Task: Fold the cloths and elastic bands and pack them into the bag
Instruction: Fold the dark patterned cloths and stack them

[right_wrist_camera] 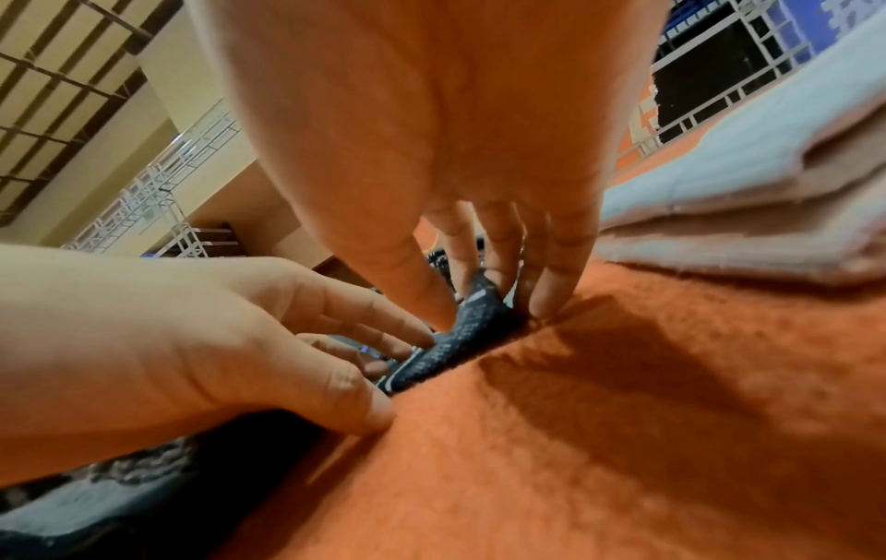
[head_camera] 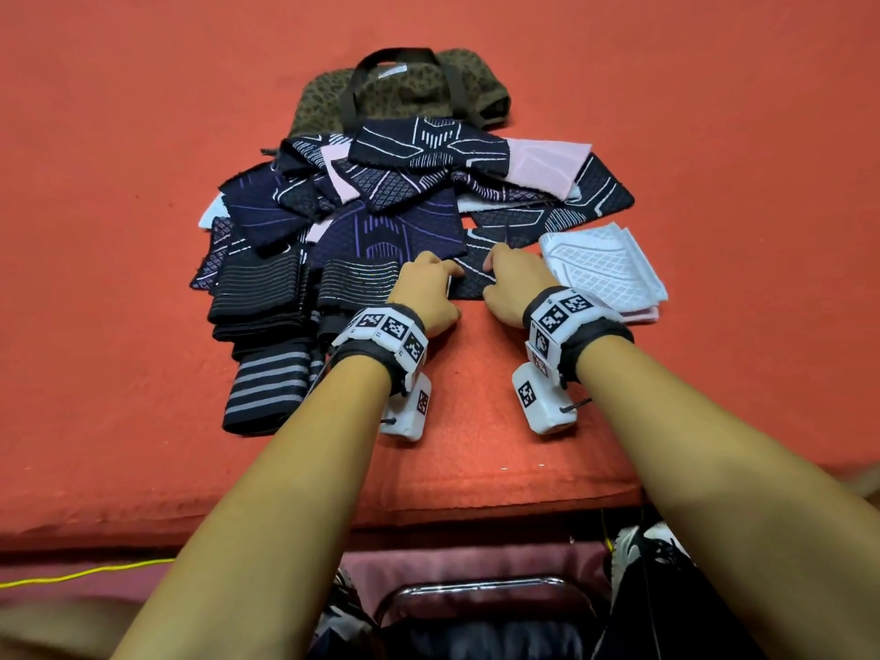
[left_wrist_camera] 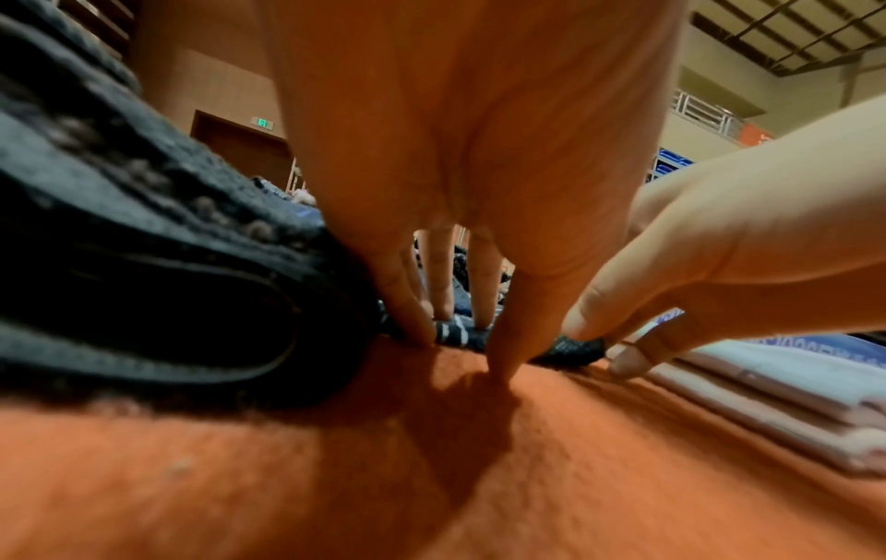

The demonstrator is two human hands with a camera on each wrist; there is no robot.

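A dark cloth with white lines lies at the near edge of a heap of patterned cloths on the orange mat. My left hand and right hand both hold its near edge. In the right wrist view my right hand pinches the raised edge of the dark cloth between thumb and fingers. In the left wrist view my left hand has its fingers on the dark cloth and its thumb at the edge. The leopard-print bag lies behind the heap.
Folded dark striped elastic bands are stacked left of my left hand. A folded white cloth lies right of my right hand. The orange mat stretches bare to both sides. A chair frame and a yellow cable are below the mat's front edge.
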